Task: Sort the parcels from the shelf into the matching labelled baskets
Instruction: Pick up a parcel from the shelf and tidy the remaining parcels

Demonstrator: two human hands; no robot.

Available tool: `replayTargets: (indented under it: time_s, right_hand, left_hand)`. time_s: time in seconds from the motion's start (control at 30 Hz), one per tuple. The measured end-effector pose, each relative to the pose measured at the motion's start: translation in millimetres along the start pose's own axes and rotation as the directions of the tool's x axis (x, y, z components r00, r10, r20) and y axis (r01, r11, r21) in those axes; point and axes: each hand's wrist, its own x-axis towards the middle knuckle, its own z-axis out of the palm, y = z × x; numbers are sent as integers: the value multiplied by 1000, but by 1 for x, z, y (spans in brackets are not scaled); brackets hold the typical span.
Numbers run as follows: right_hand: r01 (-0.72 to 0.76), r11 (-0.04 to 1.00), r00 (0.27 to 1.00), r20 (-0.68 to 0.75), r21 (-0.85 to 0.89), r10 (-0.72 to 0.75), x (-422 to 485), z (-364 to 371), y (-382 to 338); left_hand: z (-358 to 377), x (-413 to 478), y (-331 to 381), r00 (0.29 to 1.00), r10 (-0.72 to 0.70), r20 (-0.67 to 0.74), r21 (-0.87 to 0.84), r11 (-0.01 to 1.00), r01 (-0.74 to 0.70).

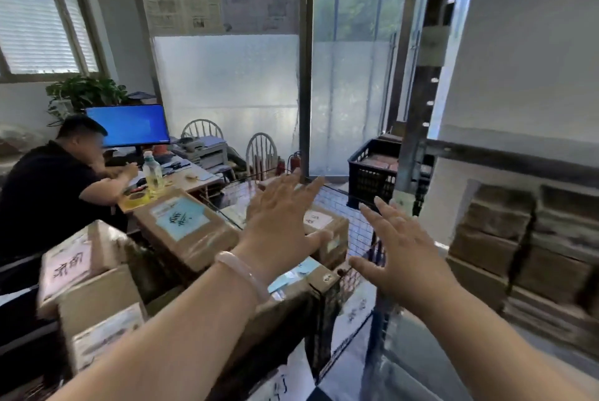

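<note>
Left hand [282, 209]: released, fingers straight and spread, holds nothing; hovers above the basket parcels
Right hand [405, 248]: released, fingers splayed, empty; reaches towards the shelf [505, 157], judged ready for the next pick
Shelf parcels [499, 232]: brown stacks at the shelf front edge, within reach
Basket parcels [184, 225]: lie label up near the wire basket [338, 203] rim, so labels can be checked
Basket tag [356, 308]: hangs on the basket side; writing too blurred to read

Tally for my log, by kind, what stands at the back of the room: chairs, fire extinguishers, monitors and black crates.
White spindle-back wooden chairs: 2
Red fire extinguishers: 2
Blue-lit computer monitor: 1
Black plastic crate: 1
Total: 6
</note>
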Motion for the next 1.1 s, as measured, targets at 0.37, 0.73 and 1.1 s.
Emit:
replayTargets:
  time_s: [0.37, 0.73, 1.1]
  right_hand:
    - [-366, 926, 928, -110, -95, 356, -159, -70, 208]
    - [-578, 800, 813, -198, -161, 548, -254, -125, 336]
    - [-681, 723, 732, -125, -114, 670, -246, -96, 428]
  left_hand:
    - [143, 11, 255, 931, 353, 89, -228, 918, -326]
    - [227, 19, 424, 853, 477, 213, -360, 850, -385]
    - [312, 93, 491, 814, 381, 439, -303, 915, -266]
